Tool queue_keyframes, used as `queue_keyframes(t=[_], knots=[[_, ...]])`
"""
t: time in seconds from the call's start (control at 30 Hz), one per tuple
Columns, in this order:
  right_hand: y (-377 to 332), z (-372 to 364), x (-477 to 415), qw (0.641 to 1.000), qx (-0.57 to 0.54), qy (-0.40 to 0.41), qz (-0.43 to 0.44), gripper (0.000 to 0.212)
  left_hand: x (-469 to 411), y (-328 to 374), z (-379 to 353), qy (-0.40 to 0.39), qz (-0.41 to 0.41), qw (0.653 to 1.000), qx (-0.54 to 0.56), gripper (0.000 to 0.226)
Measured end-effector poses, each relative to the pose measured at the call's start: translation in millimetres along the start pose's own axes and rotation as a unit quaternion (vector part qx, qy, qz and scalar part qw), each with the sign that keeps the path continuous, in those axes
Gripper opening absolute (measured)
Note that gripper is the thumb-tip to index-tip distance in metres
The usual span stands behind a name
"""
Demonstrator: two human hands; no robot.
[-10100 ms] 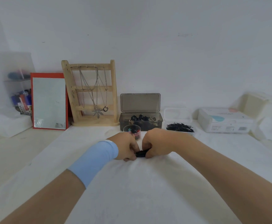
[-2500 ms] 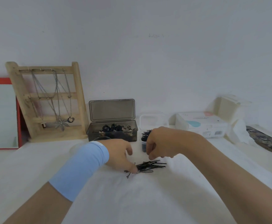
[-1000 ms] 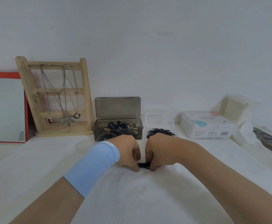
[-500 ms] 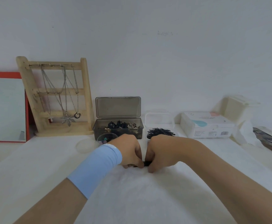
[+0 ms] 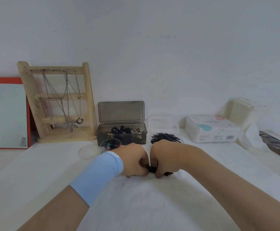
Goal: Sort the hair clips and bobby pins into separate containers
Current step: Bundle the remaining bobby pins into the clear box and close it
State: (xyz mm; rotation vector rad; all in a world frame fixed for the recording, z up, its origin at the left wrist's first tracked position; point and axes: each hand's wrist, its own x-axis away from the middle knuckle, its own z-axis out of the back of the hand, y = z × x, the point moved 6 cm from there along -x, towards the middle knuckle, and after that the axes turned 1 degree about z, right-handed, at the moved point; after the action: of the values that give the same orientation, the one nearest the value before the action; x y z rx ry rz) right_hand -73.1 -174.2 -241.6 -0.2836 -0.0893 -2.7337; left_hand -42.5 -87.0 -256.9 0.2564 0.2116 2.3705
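Note:
My left hand (image 5: 134, 160) and my right hand (image 5: 163, 157) meet knuckle to knuckle on the white cloth, and both grip a bundle of black bobby pins (image 5: 152, 169) between them. Pin ends stick out under my right hand. Behind my hands stands an open grey box (image 5: 121, 133) with dark hair clips. To its right a clear container (image 5: 164, 126) holds a heap of black bobby pins (image 5: 166, 137). A small clear cup (image 5: 110, 145) of coloured clips sits partly hidden behind my left wrist.
A wooden jewellery stand (image 5: 59, 104) with necklaces and a red-framed mirror (image 5: 6, 114) stand at the back left. A round clear lid (image 5: 88, 151) lies left of the cup. A white box (image 5: 210, 129) and a cream container (image 5: 242, 112) sit at the back right.
2.5 s ago the pins lay spread loose on the cloth between my hands. Since then both hands have closed together and gathered them into one bundle.

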Motion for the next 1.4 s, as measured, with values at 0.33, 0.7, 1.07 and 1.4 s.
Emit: queue_keyframes(t=[0.33,0.7,1.07,1.4], knots=[[36,31,18,0.996,-0.061,0.045,-0.046,0.011,-3,-9,28,0.185,-0.038,0.960,0.204,0.014],[105,46,16,0.949,-0.141,0.236,-0.153,0.019,-39,11,30,0.167,-0.022,0.985,0.027,0.006],[80,38,8,0.977,-0.081,0.161,-0.109,0.011,-18,-2,39,0.203,-0.059,0.974,0.076,0.008],[98,33,8,0.952,-0.215,0.195,-0.096,0.033,-39,11,38,0.229,-0.064,0.960,0.150,0.036]])
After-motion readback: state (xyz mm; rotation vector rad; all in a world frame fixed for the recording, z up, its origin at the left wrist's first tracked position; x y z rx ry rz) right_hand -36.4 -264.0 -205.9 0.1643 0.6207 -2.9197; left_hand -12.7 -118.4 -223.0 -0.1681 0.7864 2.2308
